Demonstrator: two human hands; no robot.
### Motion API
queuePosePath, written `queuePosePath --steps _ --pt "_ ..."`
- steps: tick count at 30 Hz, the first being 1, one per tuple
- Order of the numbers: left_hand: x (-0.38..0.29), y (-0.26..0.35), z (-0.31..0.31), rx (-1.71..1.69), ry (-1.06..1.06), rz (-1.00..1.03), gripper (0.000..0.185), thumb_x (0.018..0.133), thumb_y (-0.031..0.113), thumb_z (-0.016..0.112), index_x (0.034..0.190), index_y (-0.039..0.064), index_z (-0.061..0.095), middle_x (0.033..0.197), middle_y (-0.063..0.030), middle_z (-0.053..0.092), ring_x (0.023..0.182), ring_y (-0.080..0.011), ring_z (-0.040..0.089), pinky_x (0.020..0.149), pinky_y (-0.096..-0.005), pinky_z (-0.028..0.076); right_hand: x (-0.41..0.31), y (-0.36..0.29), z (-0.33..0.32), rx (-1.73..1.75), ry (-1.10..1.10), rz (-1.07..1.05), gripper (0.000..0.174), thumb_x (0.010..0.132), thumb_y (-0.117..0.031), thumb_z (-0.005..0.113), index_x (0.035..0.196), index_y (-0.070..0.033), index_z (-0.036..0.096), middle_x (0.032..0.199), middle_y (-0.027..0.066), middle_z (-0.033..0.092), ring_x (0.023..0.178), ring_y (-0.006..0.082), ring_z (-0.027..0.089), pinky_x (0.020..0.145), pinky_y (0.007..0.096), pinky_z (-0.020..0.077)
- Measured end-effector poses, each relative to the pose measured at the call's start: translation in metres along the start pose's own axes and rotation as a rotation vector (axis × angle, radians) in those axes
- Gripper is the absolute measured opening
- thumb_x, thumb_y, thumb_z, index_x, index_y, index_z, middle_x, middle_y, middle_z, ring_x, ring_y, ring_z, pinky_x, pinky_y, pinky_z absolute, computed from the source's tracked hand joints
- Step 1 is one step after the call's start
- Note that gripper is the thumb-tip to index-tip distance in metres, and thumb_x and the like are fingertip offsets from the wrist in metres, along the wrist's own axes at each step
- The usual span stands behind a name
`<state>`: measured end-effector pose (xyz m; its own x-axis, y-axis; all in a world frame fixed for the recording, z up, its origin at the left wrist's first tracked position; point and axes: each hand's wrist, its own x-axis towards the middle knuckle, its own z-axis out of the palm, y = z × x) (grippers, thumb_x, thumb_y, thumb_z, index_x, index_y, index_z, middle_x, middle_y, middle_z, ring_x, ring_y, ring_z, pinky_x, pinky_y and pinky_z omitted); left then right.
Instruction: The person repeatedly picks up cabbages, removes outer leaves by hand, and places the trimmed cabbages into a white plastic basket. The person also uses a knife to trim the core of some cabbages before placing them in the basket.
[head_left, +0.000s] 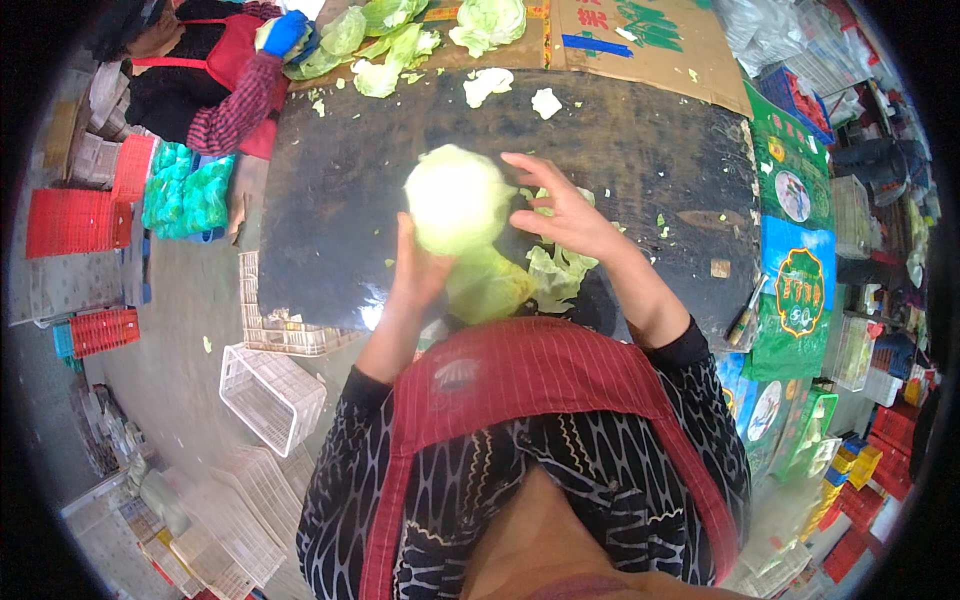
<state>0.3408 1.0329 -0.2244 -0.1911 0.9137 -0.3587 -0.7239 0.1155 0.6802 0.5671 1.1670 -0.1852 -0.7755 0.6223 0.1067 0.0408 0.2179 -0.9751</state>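
Observation:
A pale green cabbage head (459, 199) rests against my left hand (420, 262), whose fingers are partly hidden under and behind it. My right hand (559, 206) is just right of the cabbage, fingers spread, holding nothing. Below the head, a loose yellow-green outer leaf (491, 285) hangs near my apron; whether it is still attached is unclear. More torn leaves (559, 274) lie on the dark tabletop (337, 187) below my right hand.
A co-worker's blue-gloved hand (285, 34) holds leaves at the upper left. Another cabbage (489, 26) sits on cardboard (637, 64) at the far edge. A knife-like tool with a worn handle (742, 324) lies at the right corner. White plastic crates (274, 397) stand lower left.

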Motion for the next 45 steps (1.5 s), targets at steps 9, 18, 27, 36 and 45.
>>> queuePosePath --steps 9,18,27,36,45 --pt "0.007 0.036 0.011 0.411 -0.389 0.196 0.108 0.075 0.051 0.081 0.157 0.014 0.022 0.156 -0.0119 0.03 0.143 -0.0291 0.033 0.111 -0.0446 0.039 0.02 0.016 0.003 0.51 -0.061 0.478 0.068 0.1 -0.058 0.048 0.148 -0.01 0.041 0.14 0.0109 0.051 0.121 0.0237 0.057 0.091 0.0406 0.0547" --pt "-0.01 -0.023 -0.015 0.031 0.075 0.022 0.084 0.086 0.051 0.07 0.151 0.02 0.028 0.147 -0.01 0.042 0.134 -0.03 0.044 0.106 -0.048 0.045 0.007 0.046 0.022 0.28 0.17 0.51 0.046 0.104 -0.04 0.051 0.133 -0.005 0.055 0.12 0.0076 0.063 0.104 0.0163 0.064 0.08 0.0321 0.0568" --pt "-0.011 -0.014 -0.021 0.265 0.489 0.206 0.083 0.091 0.043 0.069 0.155 0.022 0.021 0.148 -0.0159 0.036 0.132 -0.0352 0.044 0.102 -0.0512 0.046 -0.225 0.104 -0.147 -1.073 1.218 0.453 0.038 0.088 -0.021 0.07 0.119 0.0 0.065 0.113 0.0173 0.068 0.107 0.0345 0.063 0.094 0.0447 0.0492" --pt "0.012 -0.005 -0.034 1.568 0.099 0.513 0.11 0.069 0.037 0.088 0.151 0.004 0.022 0.148 -0.0255 0.028 0.139 -0.0386 0.03 0.116 -0.0476 0.028 -0.379 0.192 -0.141 -1.164 1.234 0.992 0.045 0.087 -0.021 0.068 0.131 -0.014 0.06 0.125 0.0236 0.057 0.113 0.0443 0.055 0.098 0.052 0.0458" --pt "0.047 0.033 -0.044 1.281 0.236 0.469 0.104 0.076 0.023 0.086 0.156 0.009 0.021 0.156 -0.0141 0.028 0.139 -0.034 0.035 0.113 -0.0489 0.033 -0.334 0.143 -0.153 -1.175 1.355 0.735 0.046 0.088 -0.019 0.069 0.132 -0.009 0.059 0.119 0.0187 0.062 0.107 0.0378 0.06 0.094 0.0483 0.0488"
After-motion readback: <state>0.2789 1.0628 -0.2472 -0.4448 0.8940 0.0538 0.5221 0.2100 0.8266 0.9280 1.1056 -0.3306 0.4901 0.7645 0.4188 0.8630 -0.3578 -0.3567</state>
